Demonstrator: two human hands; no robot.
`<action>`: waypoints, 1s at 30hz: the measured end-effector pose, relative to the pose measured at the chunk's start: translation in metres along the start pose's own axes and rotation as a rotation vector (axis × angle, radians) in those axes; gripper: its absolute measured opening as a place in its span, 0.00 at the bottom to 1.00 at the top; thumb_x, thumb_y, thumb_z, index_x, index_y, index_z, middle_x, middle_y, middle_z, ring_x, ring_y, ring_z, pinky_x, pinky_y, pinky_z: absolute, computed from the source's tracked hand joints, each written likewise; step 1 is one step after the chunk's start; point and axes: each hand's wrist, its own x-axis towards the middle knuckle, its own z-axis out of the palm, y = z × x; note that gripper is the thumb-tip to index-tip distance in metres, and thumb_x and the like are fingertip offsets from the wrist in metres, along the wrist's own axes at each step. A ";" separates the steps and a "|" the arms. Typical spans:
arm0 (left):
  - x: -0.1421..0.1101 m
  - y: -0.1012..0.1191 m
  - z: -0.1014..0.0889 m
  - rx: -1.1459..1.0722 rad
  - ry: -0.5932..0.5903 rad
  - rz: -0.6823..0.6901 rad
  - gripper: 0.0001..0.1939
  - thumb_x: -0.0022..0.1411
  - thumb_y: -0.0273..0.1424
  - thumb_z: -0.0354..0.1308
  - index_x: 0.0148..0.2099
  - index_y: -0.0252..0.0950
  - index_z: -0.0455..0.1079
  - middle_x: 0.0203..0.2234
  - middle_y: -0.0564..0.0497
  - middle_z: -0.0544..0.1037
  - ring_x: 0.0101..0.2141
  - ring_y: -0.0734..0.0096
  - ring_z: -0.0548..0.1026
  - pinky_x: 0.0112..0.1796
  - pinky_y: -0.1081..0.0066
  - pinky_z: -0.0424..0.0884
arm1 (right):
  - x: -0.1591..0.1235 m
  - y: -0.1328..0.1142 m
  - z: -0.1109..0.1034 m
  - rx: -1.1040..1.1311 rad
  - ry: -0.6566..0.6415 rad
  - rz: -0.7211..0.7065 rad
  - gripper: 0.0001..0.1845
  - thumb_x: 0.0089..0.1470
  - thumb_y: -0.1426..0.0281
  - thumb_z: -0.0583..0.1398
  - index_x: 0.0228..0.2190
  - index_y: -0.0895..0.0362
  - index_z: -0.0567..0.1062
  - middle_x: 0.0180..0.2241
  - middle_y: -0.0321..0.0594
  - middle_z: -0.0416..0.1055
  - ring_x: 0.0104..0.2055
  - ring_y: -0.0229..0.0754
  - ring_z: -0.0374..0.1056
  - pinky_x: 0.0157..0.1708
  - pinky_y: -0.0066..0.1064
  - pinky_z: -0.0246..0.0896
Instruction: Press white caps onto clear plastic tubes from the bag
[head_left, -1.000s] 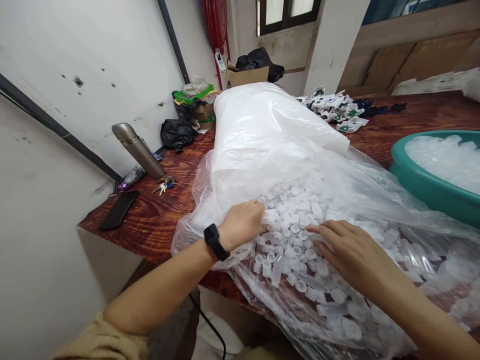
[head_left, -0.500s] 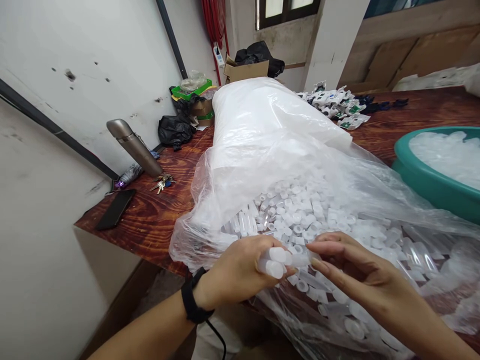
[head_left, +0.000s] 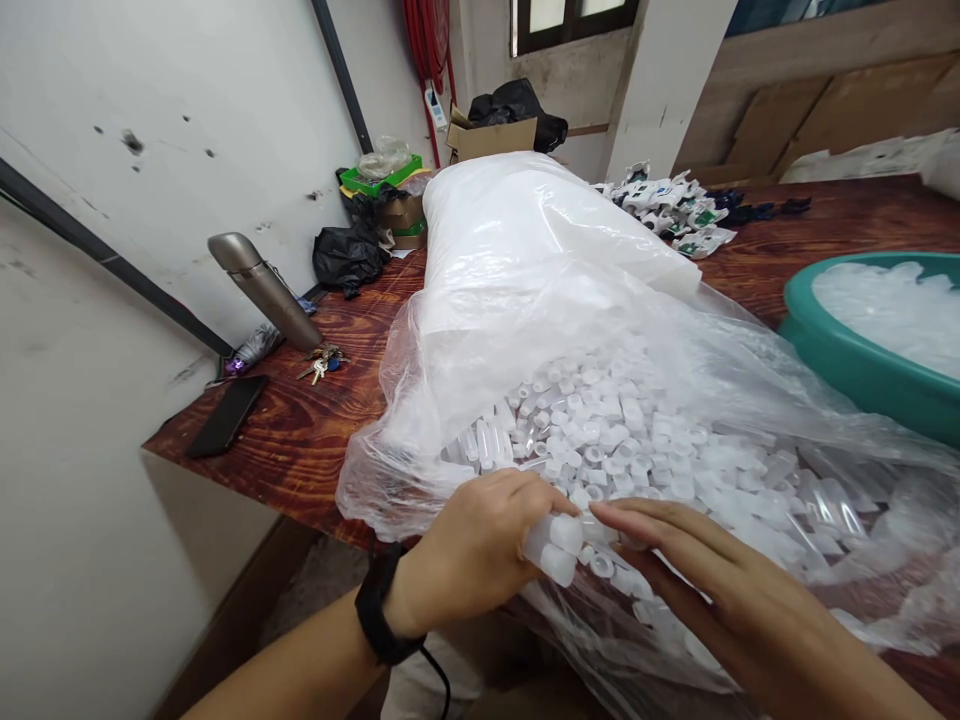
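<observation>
My left hand [head_left: 480,535], with a black band on its wrist, is closed around several small translucent plastic tubes [head_left: 556,550]. Their white capped ends stick out on the thumb side, toward me. My right hand [head_left: 720,575] is just right of them, its fingers stretched out and pointing left. A translucent piece lies by its fingers, partly hidden; whether the hand touches it I cannot tell. Beneath and beyond both hands, a heap of white caps and clear tubes [head_left: 600,430] spreads over an opened clear plastic bag [head_left: 397,450].
A large stuffed white bag [head_left: 495,220] lies behind the heap. On the right stands a green basin [head_left: 840,340] full of translucent pieces. A metal flask [head_left: 270,290], keys [head_left: 322,365] and a phone [head_left: 227,415] are on the wooden table [head_left: 337,430] at left.
My right hand has shifted left and its fingers have straightened from a pinch at a tube's end. My left hand has turned slightly, still around the tubes.
</observation>
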 end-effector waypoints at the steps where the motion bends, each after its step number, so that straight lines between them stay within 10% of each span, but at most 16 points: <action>1: -0.001 -0.001 0.001 0.018 0.002 0.018 0.09 0.69 0.24 0.59 0.50 0.36 0.73 0.41 0.46 0.83 0.42 0.62 0.81 0.45 0.66 0.74 | -0.001 -0.001 0.001 -0.025 0.002 -0.028 0.20 0.71 0.72 0.55 0.60 0.46 0.75 0.52 0.43 0.79 0.51 0.43 0.80 0.50 0.29 0.77; 13: -0.002 0.003 0.002 0.074 0.029 0.074 0.11 0.66 0.24 0.61 0.50 0.36 0.73 0.38 0.48 0.82 0.37 0.64 0.79 0.38 0.68 0.71 | -0.012 0.006 -0.003 -0.300 -0.097 -0.121 0.26 0.71 0.74 0.51 0.67 0.52 0.65 0.53 0.47 0.80 0.51 0.46 0.81 0.47 0.32 0.79; 30: -0.008 0.011 0.007 0.321 0.156 0.235 0.12 0.71 0.20 0.51 0.50 0.37 0.69 0.32 0.51 0.77 0.32 0.65 0.74 0.34 0.67 0.68 | -0.024 -0.004 0.011 -0.005 -0.065 0.181 0.21 0.75 0.66 0.52 0.64 0.42 0.68 0.52 0.36 0.82 0.47 0.41 0.82 0.42 0.25 0.79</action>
